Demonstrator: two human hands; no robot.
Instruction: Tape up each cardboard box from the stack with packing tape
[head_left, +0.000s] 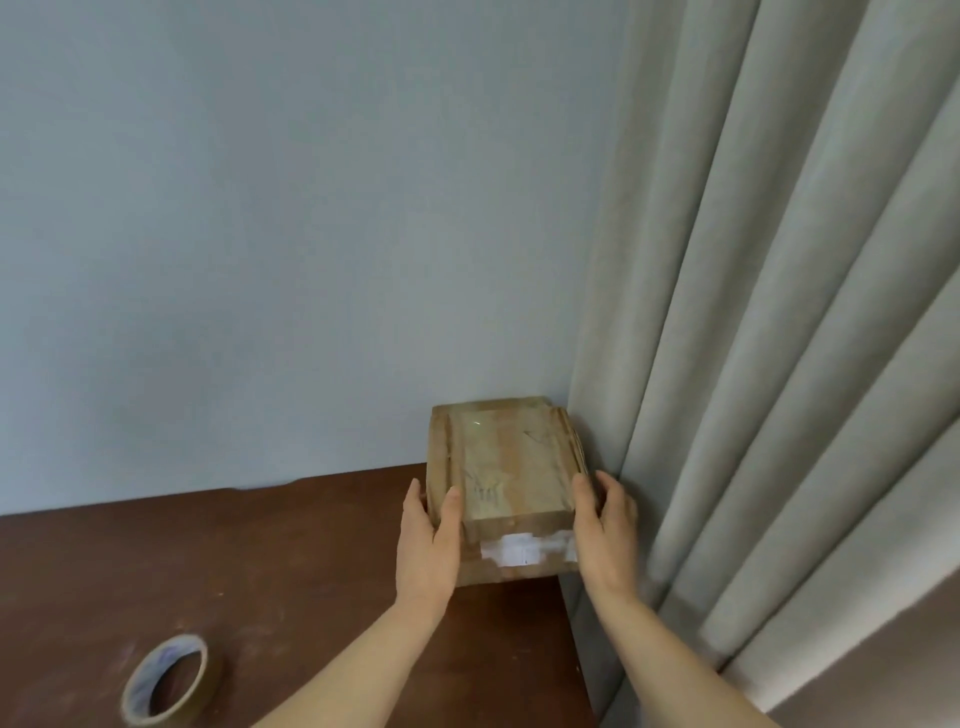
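A small cardboard box (511, 457), wrapped in glossy brown tape and bearing a torn white label on its near face, sits at the far right corner of the brown table (260, 561). My left hand (428, 545) holds its left side, thumb lying on the top. My right hand (608, 530) holds its right side, thumb at the top edge. A roll of brown packing tape (166, 678) lies at the near left of the table, untouched.
A pale blue-grey wall (285, 234) stands right behind the table. Grey pleated curtains (779, 312) hang along the right, touching the box's right side. The table's right edge runs just below the box.
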